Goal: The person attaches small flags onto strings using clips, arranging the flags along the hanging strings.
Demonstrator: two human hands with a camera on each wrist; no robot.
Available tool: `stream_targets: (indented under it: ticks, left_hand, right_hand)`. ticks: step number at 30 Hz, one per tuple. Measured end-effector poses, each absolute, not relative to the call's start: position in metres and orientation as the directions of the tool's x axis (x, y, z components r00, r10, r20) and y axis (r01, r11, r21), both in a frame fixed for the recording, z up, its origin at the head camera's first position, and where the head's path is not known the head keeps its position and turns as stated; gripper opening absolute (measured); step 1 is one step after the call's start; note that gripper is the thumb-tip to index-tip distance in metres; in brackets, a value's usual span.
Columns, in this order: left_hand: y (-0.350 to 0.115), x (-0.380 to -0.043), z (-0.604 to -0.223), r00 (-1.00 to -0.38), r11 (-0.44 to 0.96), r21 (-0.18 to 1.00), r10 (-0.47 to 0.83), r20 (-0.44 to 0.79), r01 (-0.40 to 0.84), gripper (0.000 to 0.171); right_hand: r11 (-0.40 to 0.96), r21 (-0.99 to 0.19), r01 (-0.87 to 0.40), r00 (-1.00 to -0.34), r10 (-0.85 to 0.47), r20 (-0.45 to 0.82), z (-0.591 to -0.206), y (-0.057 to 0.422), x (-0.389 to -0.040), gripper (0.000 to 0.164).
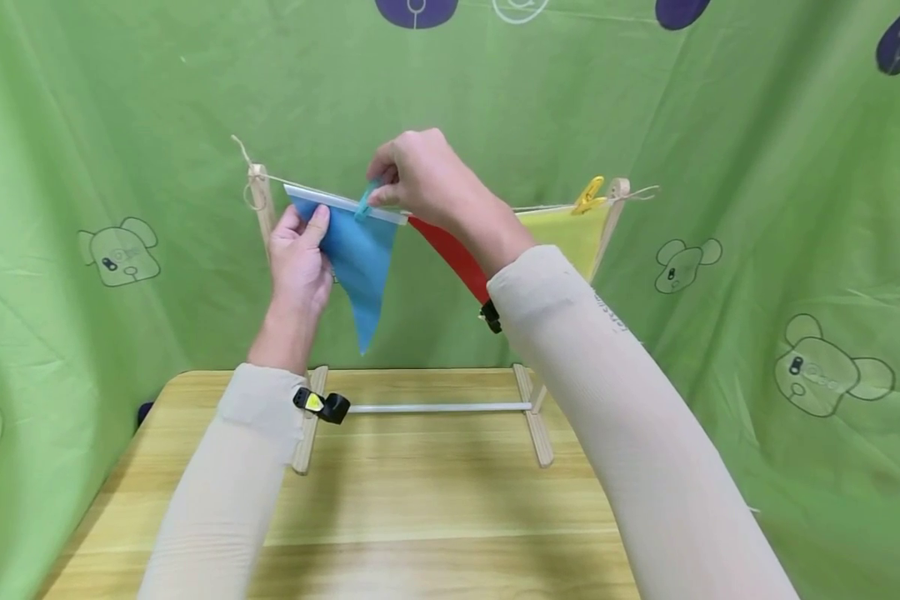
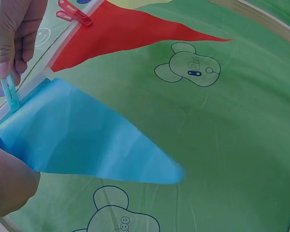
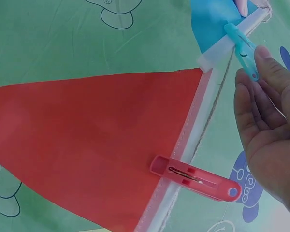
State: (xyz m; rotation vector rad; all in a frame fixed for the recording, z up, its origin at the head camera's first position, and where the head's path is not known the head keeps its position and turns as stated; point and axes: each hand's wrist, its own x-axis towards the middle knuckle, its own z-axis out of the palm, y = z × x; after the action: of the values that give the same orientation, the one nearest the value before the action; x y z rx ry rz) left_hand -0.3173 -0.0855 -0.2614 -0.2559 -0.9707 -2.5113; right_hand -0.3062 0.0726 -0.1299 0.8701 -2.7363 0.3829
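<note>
A blue pennant [image 1: 360, 258] with a white top band hangs at the left of a string strung between two wooden posts. My left hand [image 1: 300, 254] pinches its upper left edge, the thumb on the front. Above and to the right, my right hand [image 1: 427, 179] holds a light-blue clothespin [image 3: 242, 50] between thumb and fingers; its tip is over the pennant's white band at the string. Beside it hangs a red pennant [image 2: 130, 31], fixed by a red clothespin [image 3: 195, 178]. The right forearm hides much of the red pennant in the head view.
A yellow pennant [image 1: 566, 236] hangs at the right with a yellow clothespin [image 1: 589, 197]. The wooden stand's right post [image 1: 613, 218] and a white crossbar [image 1: 438, 408] rise from the wooden table [image 1: 420, 508]. Green patterned cloth [image 1: 757, 275] surrounds the back and sides.
</note>
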Motion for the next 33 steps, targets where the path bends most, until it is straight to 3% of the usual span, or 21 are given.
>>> stream_targets:
  ticks: [22, 33]
  left_hand:
    - [-0.094, -0.313, -0.265, -0.891, -0.61, 0.65, -0.315, 0.326, 0.453, 0.018]
    - [-0.1, -0.311, -0.265, -0.919, -0.622, 0.677, -0.263, 0.293, 0.394, 0.012]
  right_hand:
    - [0.763, -0.185, -0.619, -0.776, -0.557, 0.297, -0.135, 0.065, -0.307, 0.04]
    - [0.742, -0.197, -0.64, -0.751, -0.552, 0.362, -0.144, 0.072, -0.302, 0.048]
